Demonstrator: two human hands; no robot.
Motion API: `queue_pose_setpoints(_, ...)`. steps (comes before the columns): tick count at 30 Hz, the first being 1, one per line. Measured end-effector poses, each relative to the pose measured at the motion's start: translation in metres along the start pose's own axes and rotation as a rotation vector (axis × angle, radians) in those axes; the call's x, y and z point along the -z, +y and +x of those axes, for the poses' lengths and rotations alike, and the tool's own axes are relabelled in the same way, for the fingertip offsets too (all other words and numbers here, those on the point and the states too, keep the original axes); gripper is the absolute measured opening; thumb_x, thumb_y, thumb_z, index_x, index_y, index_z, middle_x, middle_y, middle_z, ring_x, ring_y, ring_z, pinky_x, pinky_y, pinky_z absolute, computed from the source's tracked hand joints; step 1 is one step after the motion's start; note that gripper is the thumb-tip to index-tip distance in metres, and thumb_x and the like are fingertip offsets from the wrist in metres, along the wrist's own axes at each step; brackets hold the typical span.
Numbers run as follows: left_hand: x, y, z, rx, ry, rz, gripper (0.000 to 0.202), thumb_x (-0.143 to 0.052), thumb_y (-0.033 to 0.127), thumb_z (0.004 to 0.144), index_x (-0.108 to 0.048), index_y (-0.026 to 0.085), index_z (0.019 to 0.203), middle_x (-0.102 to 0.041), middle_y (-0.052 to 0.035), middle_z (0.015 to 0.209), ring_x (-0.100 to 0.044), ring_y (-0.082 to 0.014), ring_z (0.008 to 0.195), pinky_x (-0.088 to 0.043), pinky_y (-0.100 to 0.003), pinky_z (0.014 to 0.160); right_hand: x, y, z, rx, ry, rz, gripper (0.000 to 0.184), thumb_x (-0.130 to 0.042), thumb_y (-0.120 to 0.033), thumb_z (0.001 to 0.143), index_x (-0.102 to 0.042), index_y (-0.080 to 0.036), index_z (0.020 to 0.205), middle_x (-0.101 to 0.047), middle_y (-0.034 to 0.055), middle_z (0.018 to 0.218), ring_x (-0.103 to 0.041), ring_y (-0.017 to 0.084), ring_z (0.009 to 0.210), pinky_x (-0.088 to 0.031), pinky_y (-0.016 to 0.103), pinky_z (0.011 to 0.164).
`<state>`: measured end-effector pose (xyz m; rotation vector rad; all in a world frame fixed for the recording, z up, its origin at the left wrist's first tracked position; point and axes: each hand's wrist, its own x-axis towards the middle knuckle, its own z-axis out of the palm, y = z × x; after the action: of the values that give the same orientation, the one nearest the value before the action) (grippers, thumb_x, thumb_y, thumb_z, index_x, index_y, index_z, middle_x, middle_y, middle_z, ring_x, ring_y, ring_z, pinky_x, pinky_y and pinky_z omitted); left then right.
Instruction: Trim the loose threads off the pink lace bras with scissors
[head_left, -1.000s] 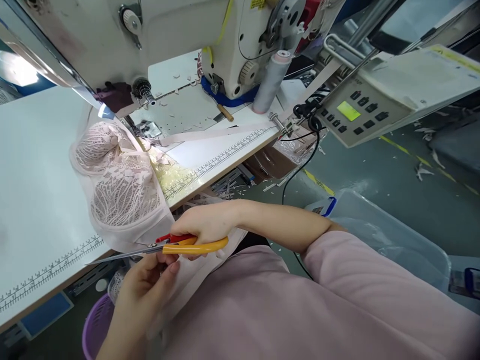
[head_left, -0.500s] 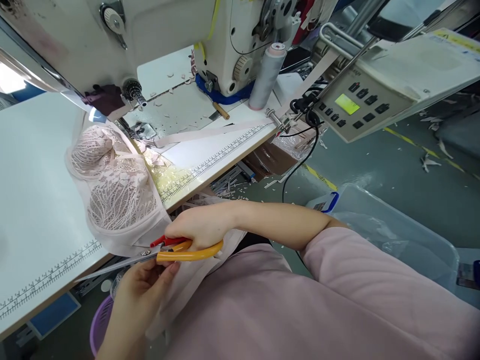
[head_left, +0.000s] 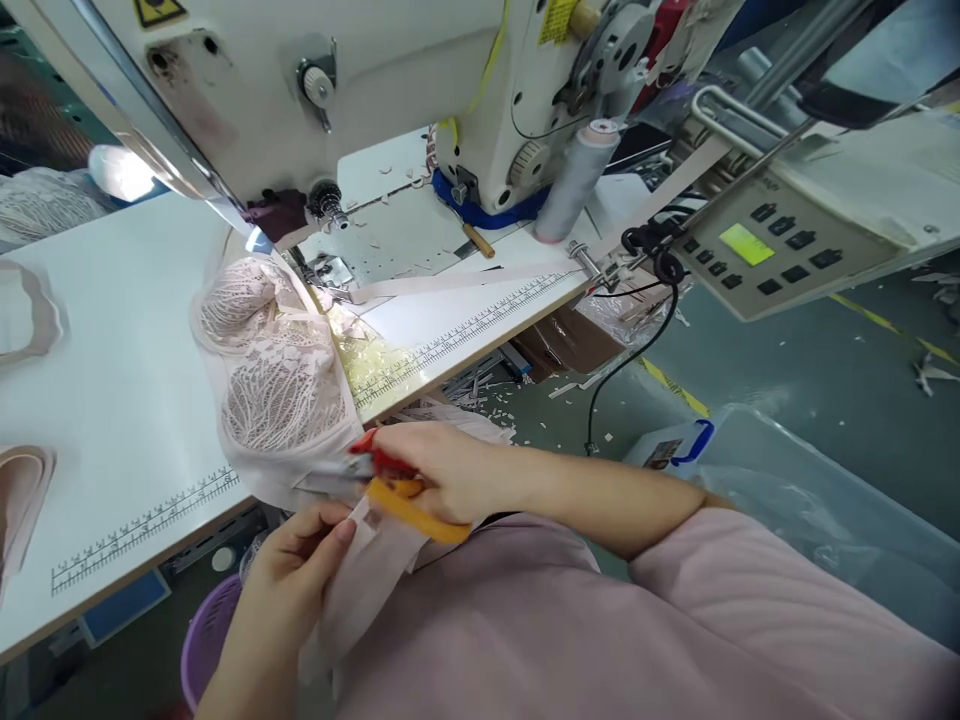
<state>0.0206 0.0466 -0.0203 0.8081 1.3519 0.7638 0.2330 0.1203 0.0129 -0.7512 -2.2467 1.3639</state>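
Bright, flat white light fills the scene. A lamp (head_left: 120,172) flares at upper left, blown out to pure glare, and a warm yellow pool glows on the table (head_left: 112,400) below the sewing machine (head_left: 390,60). Shadows are soft. The scissors (head_left: 405,503) blades smear, the sleeve (head_left: 675,640) goes soft, and the edges bow.

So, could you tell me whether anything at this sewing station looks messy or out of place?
Only litter: small pale fabric offcuts are scattered on the sewing machine bed, and more lie on the floor below the table edge. Otherwise nothing looks damaged or askew.
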Motion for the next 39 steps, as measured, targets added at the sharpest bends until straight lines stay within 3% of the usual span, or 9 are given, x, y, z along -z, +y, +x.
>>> queue_pose_setpoints(1, 0.000, 0.000, -0.001, -0.022, 0.016, -0.016, 0.021, -0.076, 0.041, 0.067, -0.070, 0.021, 0.072, -0.067, -0.0003, 0.073, -0.057, -0.0126, 0.070, -0.045, -0.017, 0.064, -0.002, 0.001, -0.008, -0.030, 0.061, 0.051, 0.026, -0.064, -0.024, 0.075, -0.039, -0.019, 0.079, -0.053, -0.0003, 0.080, -0.047, 0.011, 0.067, -0.040, 0.022, 0.060)
queue_pose_setpoints(3, 0.001, 0.000, -0.003, -0.075, 0.060, -0.046, 0.021, -0.076, 0.040, 0.067, -0.069, 0.020, 0.068, -0.067, 0.0001, 0.077, -0.057, -0.0122, 0.072, -0.044, -0.016, 0.064, -0.008, 0.006, -0.024, -0.072, 0.049, 0.114, 0.030, -0.064, -0.033, 0.075, -0.038, -0.019, 0.078, -0.049, -0.0022, 0.074, -0.044, 0.010, 0.062, -0.038, 0.021, 0.055)
queue_pose_setpoints(8, 0.004, -0.005, -0.008, -0.083, 0.123, -0.103, 0.022, -0.075, 0.040, 0.068, -0.067, 0.020, 0.064, -0.067, 0.0002, 0.080, -0.058, -0.0136, 0.076, -0.043, -0.016, 0.063, -0.027, 0.023, -0.054, -0.213, -0.348, 0.009, 0.046, -0.062, -0.056, 0.073, -0.035, -0.020, 0.069, -0.041, -0.0033, 0.066, -0.036, 0.009, 0.055, -0.031, 0.022, 0.050)
queue_pose_setpoints(11, 0.005, -0.010, -0.011, -0.080, 0.142, -0.064, 0.024, -0.073, 0.042, 0.070, -0.065, 0.019, 0.064, -0.066, -0.0003, 0.079, -0.056, -0.0132, 0.073, -0.041, -0.017, 0.062, -0.035, 0.025, -0.057, -0.292, -0.417, -0.024, 0.049, -0.059, -0.061, 0.073, -0.034, -0.020, 0.067, -0.039, -0.0032, 0.065, -0.034, 0.009, 0.054, -0.029, 0.022, 0.050)
queue_pose_setpoints(23, 0.002, -0.016, -0.015, -0.131, 0.178, 0.057, 0.027, -0.069, 0.043, 0.073, -0.063, 0.019, 0.064, -0.064, -0.0031, 0.086, -0.056, -0.0176, 0.081, -0.041, -0.021, 0.066, -0.041, 0.013, -0.049, -0.362, -0.392, -0.065, 0.042, -0.047, -0.058, 0.079, -0.038, -0.019, 0.067, -0.046, -0.0003, 0.065, -0.037, 0.011, 0.055, -0.028, 0.023, 0.050)
queue_pose_setpoints(31, -0.009, -0.014, -0.016, -0.119, 0.222, 0.062, 0.030, -0.070, 0.044, 0.071, -0.060, 0.017, 0.060, -0.061, -0.0001, 0.068, -0.047, -0.0110, 0.060, -0.036, -0.019, 0.054, -0.045, 0.012, -0.040, -0.396, -0.370, -0.085, 0.043, -0.050, -0.059, 0.079, -0.040, -0.019, 0.067, -0.048, -0.0001, 0.065, -0.040, 0.011, 0.055, -0.029, 0.023, 0.050)
queue_pose_setpoints(39, -0.013, -0.009, -0.015, -0.091, 0.258, 0.055, 0.031, -0.072, 0.045, 0.067, -0.060, 0.017, 0.060, -0.051, 0.0034, 0.053, -0.039, -0.0086, 0.050, -0.031, -0.018, 0.047, -0.049, 0.015, -0.041, -0.380, -0.334, -0.148, 0.043, -0.052, -0.060, 0.078, -0.045, -0.018, 0.071, -0.050, 0.0008, 0.066, -0.041, 0.012, 0.054, -0.028, 0.023, 0.048)
